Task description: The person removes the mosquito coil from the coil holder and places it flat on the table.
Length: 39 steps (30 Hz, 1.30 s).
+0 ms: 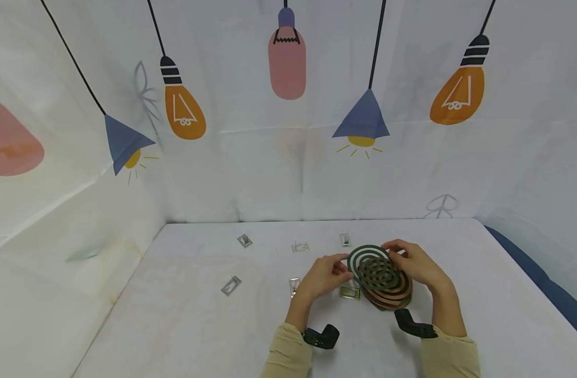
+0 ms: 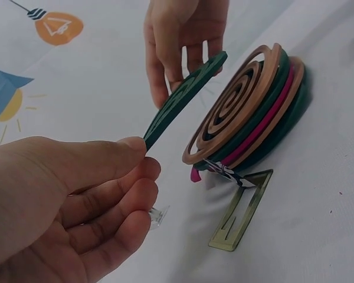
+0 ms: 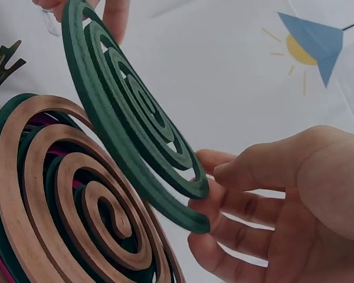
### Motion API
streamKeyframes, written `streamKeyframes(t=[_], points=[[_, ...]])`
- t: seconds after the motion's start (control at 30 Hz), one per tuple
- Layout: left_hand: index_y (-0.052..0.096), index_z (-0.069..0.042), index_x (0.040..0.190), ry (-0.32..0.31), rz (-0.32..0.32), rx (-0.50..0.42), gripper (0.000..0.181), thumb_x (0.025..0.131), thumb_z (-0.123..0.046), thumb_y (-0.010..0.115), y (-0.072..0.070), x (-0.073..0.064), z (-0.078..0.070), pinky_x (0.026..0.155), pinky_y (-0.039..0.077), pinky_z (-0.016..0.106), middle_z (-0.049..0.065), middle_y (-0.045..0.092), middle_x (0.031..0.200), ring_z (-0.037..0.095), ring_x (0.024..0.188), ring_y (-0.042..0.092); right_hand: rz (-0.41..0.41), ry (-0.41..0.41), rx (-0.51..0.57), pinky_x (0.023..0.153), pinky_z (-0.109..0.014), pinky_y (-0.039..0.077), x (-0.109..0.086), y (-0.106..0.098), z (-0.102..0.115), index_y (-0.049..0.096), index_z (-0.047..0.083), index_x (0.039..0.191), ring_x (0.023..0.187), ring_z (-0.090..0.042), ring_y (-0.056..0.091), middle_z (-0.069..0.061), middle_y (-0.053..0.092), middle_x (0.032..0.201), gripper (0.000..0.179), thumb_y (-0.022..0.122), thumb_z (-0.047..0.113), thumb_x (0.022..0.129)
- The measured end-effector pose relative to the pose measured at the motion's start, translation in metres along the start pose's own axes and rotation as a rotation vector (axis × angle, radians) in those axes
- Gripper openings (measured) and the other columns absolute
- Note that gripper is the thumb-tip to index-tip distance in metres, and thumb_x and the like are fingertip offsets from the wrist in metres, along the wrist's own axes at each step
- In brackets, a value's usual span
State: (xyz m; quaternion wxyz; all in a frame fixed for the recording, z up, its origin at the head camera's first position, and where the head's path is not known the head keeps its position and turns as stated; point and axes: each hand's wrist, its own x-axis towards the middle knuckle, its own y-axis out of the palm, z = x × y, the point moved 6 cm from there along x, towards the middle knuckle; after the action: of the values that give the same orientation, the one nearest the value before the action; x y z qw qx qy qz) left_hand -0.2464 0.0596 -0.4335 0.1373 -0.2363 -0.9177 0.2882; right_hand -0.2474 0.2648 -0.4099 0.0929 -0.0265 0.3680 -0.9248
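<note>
A green mosquito coil (image 3: 100, 118) is held tilted above a stack of coils. My left hand (image 1: 327, 275) pinches its near edge between thumb and fingers. On the opposite side my right hand (image 1: 416, 265) has loosely bent fingers at the coil's outer end; the fingertips touch its rim, and the thumb lies just beside it. Below is the stack of mosquito coils (image 2: 248, 112), brown on top, with green, brown and magenta layers at its side. A gold-toned metal coil stand (image 2: 241, 212) lies beside the stack, its raised prong near the stack's edge.
More metal coil stands lie apart on the white table (image 1: 175, 315): one stand (image 1: 231, 285) at the left, another stand (image 1: 244, 240) farther back, a stand (image 1: 300, 247) at centre, a stand (image 1: 345, 240) behind the coils, and a stand (image 1: 294, 285) beside my left hand.
</note>
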Motion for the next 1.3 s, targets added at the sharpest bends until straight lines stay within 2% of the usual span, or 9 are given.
streamKeyframes(t=[0.4, 0.73, 1.07, 1.3], points=[[0.055, -0.005, 0.131, -0.012, 0.031, 0.019, 0.047, 0.089, -0.022, 0.065, 0.005, 0.000, -0.003, 0.068, 0.046, 0.013, 0.002, 0.070, 0.095, -0.001, 0.079, 0.059, 0.017, -0.002, -0.006, 0.066, -0.030, 0.048, -0.002, -0.002, -0.005, 0.056, 0.000, 0.121, 0.080, -0.019, 0.057, -0.019, 0.061, 0.109, 0.028, 0.045, 0.010, 0.097], [0.054, -0.004, 0.131, 0.011, 0.049, 0.029, 0.046, 0.089, -0.021, 0.065, 0.012, 0.002, -0.002, 0.069, 0.047, 0.013, 0.003, 0.069, 0.094, 0.000, 0.079, 0.059, 0.039, -0.015, -0.003, 0.069, -0.030, 0.049, -0.004, -0.005, -0.009, 0.056, -0.001, 0.120, 0.086, -0.020, 0.059, -0.019, 0.061, 0.109, 0.028, 0.046, 0.009, 0.097], [0.054, -0.003, 0.131, 0.019, 0.053, 0.056, 0.047, 0.089, -0.022, 0.065, 0.017, 0.003, -0.005, 0.070, 0.046, 0.013, 0.002, 0.069, 0.092, -0.001, 0.078, 0.059, 0.064, 0.034, 0.030, 0.069, -0.035, 0.049, -0.009, -0.006, -0.013, 0.056, -0.002, 0.121, 0.085, -0.021, 0.058, -0.017, 0.060, 0.104, 0.028, 0.045, 0.009, 0.097], [0.054, -0.004, 0.131, 0.019, 0.061, 0.071, 0.046, 0.089, -0.022, 0.065, 0.020, 0.004, -0.007, 0.071, 0.046, 0.013, 0.001, 0.069, 0.093, 0.000, 0.080, 0.060, 0.078, 0.052, 0.046, 0.069, -0.033, 0.051, -0.010, -0.007, -0.017, 0.054, -0.003, 0.121, 0.086, -0.021, 0.060, -0.019, 0.060, 0.106, 0.029, 0.045, 0.009, 0.097]])
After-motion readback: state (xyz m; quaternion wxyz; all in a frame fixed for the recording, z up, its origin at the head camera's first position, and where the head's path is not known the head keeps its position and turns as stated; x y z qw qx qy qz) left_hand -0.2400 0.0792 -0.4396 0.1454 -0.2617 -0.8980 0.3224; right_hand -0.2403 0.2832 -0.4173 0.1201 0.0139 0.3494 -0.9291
